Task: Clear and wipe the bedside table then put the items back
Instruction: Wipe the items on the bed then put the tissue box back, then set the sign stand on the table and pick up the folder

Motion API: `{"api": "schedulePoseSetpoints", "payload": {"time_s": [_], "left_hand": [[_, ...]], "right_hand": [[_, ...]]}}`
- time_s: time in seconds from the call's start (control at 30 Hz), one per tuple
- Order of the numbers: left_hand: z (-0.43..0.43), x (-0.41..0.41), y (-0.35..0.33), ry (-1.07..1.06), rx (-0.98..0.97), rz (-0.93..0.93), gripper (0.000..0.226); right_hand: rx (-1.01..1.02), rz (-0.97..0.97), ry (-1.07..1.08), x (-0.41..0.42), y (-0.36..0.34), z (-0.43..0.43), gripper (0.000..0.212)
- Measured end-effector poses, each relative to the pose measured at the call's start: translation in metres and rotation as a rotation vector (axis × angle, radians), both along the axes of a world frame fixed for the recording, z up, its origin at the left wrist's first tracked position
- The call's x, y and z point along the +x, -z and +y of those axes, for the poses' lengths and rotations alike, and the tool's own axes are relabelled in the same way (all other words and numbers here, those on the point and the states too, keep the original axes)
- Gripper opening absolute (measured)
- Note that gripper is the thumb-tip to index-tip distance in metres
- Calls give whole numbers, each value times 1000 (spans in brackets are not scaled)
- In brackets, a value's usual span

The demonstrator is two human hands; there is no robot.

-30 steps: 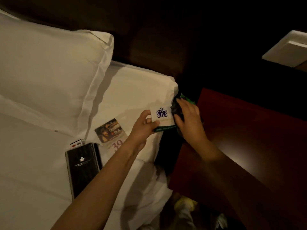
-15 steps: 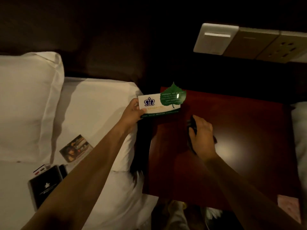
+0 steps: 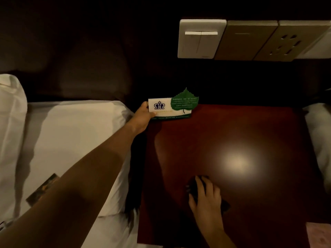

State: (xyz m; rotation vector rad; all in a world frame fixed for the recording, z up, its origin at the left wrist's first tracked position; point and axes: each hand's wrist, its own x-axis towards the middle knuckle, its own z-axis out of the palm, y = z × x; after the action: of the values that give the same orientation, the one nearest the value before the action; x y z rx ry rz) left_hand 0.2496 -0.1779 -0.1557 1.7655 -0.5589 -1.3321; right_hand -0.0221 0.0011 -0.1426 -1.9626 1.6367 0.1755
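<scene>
The dark red bedside table (image 3: 250, 133) fills the right half of the view. My left hand (image 3: 143, 115) grips the left end of a white card stand with a crown logo and a green leaf (image 3: 170, 108), which rests at the table's far left corner. My right hand (image 3: 206, 196) lies palm down near the table's front, pressing a dark cloth (image 3: 193, 187) that is mostly hidden under the fingers.
A white pillow (image 3: 71, 140) and bed sheet lie left of the table, with a printed leaflet (image 3: 43, 188) partly under my forearm. Wall switches (image 3: 200, 39) and sockets (image 3: 286, 43) sit above the table. Another white bed edge (image 3: 320, 136) is at the right.
The left hand carried the card stand from over the bed to the table's far left corner. The right hand slid the cloth toward the table's front. The view swung right.
</scene>
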Motion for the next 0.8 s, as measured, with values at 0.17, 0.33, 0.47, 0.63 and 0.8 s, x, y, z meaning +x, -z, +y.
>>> {"api": "schedulePoseSetpoints", "payload": {"time_s": [0.17, 0.33, 0.47, 0.63, 0.8], "left_hand": [[-11, 8, 12, -41, -19, -15, 54], [-16, 4, 12, -30, -10, -71, 50], [-13, 4, 2, -30, -7, -152, 46], [53, 17, -32, -309, -64, -300, 35], [192, 39, -41, -550, 105, -300, 24]], "right_hand": [[-134, -62, 36, -2, 12, 4, 59], [-130, -35, 5, -5, 8, 2, 57], [-155, 40, 49, 5, -6, -9, 51], [-226, -211, 19, 38, -25, -29, 42], [-73, -395, -224, 103, -31, -36, 30]]}}
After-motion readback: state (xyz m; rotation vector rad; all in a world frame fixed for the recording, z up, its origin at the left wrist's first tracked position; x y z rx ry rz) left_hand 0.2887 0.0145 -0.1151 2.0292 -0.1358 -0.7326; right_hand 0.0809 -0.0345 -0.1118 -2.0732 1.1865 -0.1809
